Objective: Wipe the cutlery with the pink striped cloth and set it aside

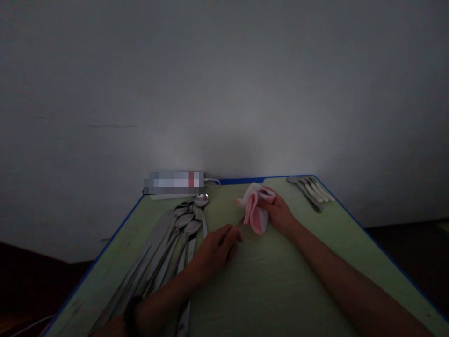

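In the head view, my right hand [278, 213] is closed round a bunched pink-and-white cloth [257, 208] over the middle of the table. My left hand [220, 245] is a fist gripping the thin handle of a piece of cutlery [240, 221]. Its far end disappears into the folds of the cloth, so its kind cannot be made out. To the left of that hand, partly behind my forearm, lie several metal spoons [192, 228] with their bowls toward the wall. Several long, flat metal pieces of cutlery [147, 252] lie beside them.
The green table [273, 285] has a blue edge and stands against a grey wall [224, 93]. At the back right lie several pieces of cutlery [310, 189], some white-handled. A blurred-out object [175, 182] sits at the back left, with a white cable [213, 180] beside it.
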Motion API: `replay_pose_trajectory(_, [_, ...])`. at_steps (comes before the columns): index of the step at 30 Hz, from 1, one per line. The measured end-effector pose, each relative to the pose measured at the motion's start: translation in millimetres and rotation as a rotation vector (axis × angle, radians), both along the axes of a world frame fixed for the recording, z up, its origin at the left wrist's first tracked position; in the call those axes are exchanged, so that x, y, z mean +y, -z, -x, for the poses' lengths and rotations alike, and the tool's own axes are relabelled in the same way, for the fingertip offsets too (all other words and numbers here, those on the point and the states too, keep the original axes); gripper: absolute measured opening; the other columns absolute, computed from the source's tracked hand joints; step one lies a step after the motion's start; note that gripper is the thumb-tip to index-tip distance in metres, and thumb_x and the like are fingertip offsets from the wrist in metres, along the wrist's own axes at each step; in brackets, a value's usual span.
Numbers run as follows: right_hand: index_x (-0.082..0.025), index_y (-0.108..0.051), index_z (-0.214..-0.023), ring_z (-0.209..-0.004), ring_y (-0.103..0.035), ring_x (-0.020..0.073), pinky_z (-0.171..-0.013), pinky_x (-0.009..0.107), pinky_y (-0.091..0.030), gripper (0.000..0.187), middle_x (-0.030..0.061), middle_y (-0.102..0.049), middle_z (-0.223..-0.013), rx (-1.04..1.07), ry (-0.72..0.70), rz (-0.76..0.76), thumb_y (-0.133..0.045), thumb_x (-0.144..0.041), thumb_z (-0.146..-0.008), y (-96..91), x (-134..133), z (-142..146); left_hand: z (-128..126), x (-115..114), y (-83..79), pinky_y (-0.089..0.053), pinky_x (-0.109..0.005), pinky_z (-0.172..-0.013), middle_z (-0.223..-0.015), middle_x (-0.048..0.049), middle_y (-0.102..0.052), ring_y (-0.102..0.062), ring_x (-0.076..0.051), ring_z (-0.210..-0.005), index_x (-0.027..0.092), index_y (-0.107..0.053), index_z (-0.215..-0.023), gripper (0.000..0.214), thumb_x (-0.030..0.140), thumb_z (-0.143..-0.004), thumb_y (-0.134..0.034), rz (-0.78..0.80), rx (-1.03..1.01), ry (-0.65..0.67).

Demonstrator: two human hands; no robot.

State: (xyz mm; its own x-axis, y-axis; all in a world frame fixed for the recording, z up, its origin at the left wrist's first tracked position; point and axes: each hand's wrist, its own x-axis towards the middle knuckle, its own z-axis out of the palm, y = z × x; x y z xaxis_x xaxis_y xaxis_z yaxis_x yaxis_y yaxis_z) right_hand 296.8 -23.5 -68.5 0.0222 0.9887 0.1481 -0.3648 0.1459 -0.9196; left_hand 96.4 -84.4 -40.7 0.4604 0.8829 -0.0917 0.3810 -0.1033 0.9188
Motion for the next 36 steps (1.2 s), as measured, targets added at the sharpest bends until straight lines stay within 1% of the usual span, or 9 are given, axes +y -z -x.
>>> replay_pose_trajectory(4, [-0.020, -0.060, -0.092, -0.077, -0.056, 0.0141, -0.073, 0.027, -0.044, 0.028, 0.0004, -0.062, -0.086, -0.048, 0.030, -0.048, -0.068, -0.028, -0.067, -4.0, -3, 1, 2, 0, -2.2, -0.030, -0.019, -0.047, -0.053, 0.0063, -0.042, -0.040, -0.009, -0.048, 0.017, -0.048, -0.068, 0.036, 0.043, -0.088, -0.035, -0.066, 0.070, 0.026])
replay_pose_trajectory(7, [-0.017, -0.061, -0.082, -0.065, -0.053, 0.0113, -0.062, 0.023, -0.041, 0.021, -0.0010, -0.060, -0.073, -0.081, 0.073, -0.063, -0.062, -0.035, -0.072, -7.8, -7, 4, 2, -1, -4.7, -0.031, -0.019, -0.048, -0.052, 0.0063, -0.042, -0.041, -0.009, -0.049, 0.017, -0.048, -0.067, 0.037, 0.043, -0.089, -0.034, -0.079, 0.100, 0.052])
replay_pose_trajectory(11, [-0.016, -0.058, -0.072, -0.052, -0.048, 0.0111, -0.050, 0.023, -0.036, 0.034, -0.0011, -0.056, -0.058, 0.045, 0.155, 0.093, -0.056, -0.050, -0.073, -6.2, -14, 19, 2, -2, -5.8, -0.031, -0.019, -0.047, -0.052, 0.0062, -0.042, -0.041, -0.009, -0.049, 0.017, -0.048, -0.068, 0.038, 0.043, -0.090, -0.032, -0.041, 0.067, 0.103])
replay_pose_trajectory(14, [-0.015, -0.059, -0.077, -0.058, -0.053, 0.0140, -0.053, 0.024, -0.038, 0.040, 0.0022, -0.061, -0.065, 0.163, 0.209, 0.179, -0.053, -0.055, -0.072, -5.5, -21, 36, 2, -2, -4.6, -0.031, -0.019, -0.048, -0.052, 0.0062, -0.042, -0.040, -0.009, -0.049, 0.017, -0.048, -0.068, 0.039, 0.043, -0.090, -0.030, -0.019, 0.031, 0.126])
replay_pose_trajectory(19, [-0.018, -0.057, -0.081, -0.067, -0.058, 0.0165, -0.057, 0.025, -0.042, 0.036, 0.0043, -0.063, -0.071, 0.252, 0.115, 0.179, -0.053, -0.052, -0.073, -10.7, -31, 49, 2, -1, -3.4, -0.031, -0.019, -0.048, -0.054, 0.0058, -0.043, -0.040, -0.009, -0.050, 0.017, -0.048, -0.069, 0.037, 0.042, -0.090, -0.030, -0.014, 0.029, 0.111])
replay_pose_trajectory(25, [-0.016, -0.058, -0.080, -0.060, -0.056, 0.0148, -0.060, 0.027, -0.043, 0.027, 0.0027, -0.063, -0.070, 0.141, -0.001, 0.138, -0.061, -0.041, -0.070, -7.1, -18, 33, 0, 1, -5.2, -0.030, -0.020, -0.048, -0.054, 0.0052, -0.044, -0.042, -0.010, -0.050, 0.017, -0.046, -0.065, 0.037, 0.043, -0.089, -0.034, -0.080, 0.138, 0.053])
replay_pose_trajectory(30, [-0.017, -0.060, -0.092, -0.069, -0.054, 0.0136, -0.064, 0.025, -0.041, 0.029, 0.0020, -0.063, -0.081, -0.095, 0.178, -0.072, -0.062, -0.035, -0.070, -10.8, -10, 10, 0, 2, -5.4, -0.029, -0.019, -0.046, -0.052, 0.0057, -0.043, -0.041, -0.010, -0.047, 0.017, -0.048, -0.067, 0.039, 0.045, -0.089, -0.031, -0.059, 0.173, 0.054])
replay_pose_trajectory(32, [-0.017, -0.061, -0.088, -0.066, -0.052, 0.0126, -0.061, 0.024, -0.040, 0.027, 0.0006, -0.061, -0.076, -0.197, 0.281, -0.114, -0.059, -0.039, -0.073, -11.7, -11, 8, 1, 2, -5.4, -0.029, -0.019, -0.045, -0.052, 0.0058, -0.043, -0.040, -0.010, -0.047, 0.017, -0.047, -0.067, 0.039, 0.045, -0.089, -0.031, -0.046, 0.153, 0.059])
replay_pose_trajectory(36, [-0.015, -0.058, -0.074, -0.053, -0.045, 0.0108, -0.050, 0.023, -0.035, 0.035, -0.0006, -0.055, -0.061, -0.115, 0.394, 0.008, -0.052, -0.049, -0.075, -4.1, -17, 22, 2, 1, -6.1, -0.029, -0.019, -0.045, -0.052, 0.0061, -0.042, -0.039, -0.009, -0.047, 0.017, -0.047, -0.067, 0.039, 0.045, -0.089, -0.030, -0.014, 0.100, 0.089])
